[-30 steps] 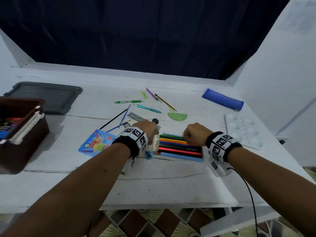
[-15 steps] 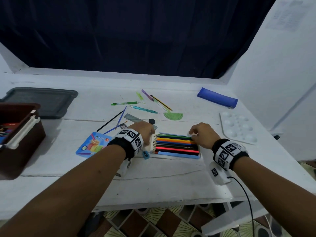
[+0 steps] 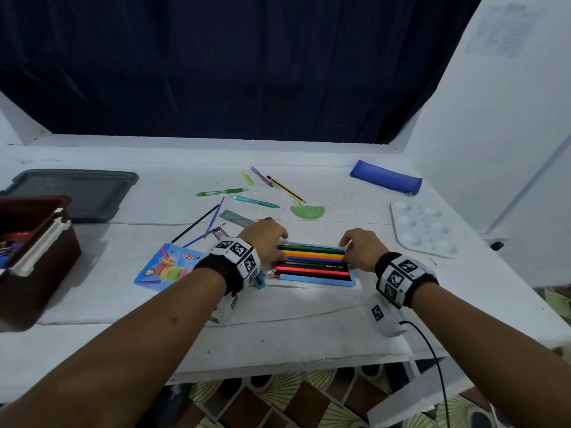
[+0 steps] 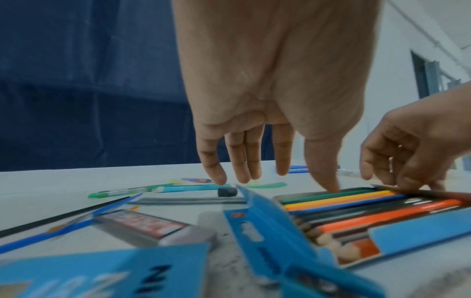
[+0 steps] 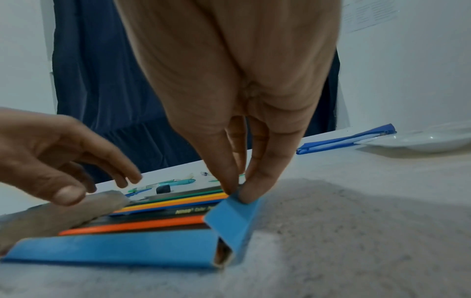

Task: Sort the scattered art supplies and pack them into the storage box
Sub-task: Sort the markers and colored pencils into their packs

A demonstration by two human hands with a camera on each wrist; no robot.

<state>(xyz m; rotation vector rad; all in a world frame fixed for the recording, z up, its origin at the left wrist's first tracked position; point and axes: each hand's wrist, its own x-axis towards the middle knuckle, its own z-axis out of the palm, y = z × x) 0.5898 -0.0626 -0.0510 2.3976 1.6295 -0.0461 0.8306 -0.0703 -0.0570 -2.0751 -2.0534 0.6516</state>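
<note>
With coloured pencils [image 3: 312, 256] lying in their blue tray [image 3: 315, 278] mid-table, the right hand [image 3: 360, 247] pinched its right end flap [image 5: 235, 215] while the left hand [image 3: 265, 239], fingers relaxed, steadied the pencils; next, probably closing it for the brown storage box [image 3: 37, 267] at far left.

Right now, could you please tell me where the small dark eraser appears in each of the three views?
Head: the small dark eraser peeks out just beyond the left hand, near centre.
Left wrist: it lies on the table below the fingertips, centre.
Right wrist: small, left of centre, beyond the pencils.
Shared landmark: the teal pen just behind it.
</note>
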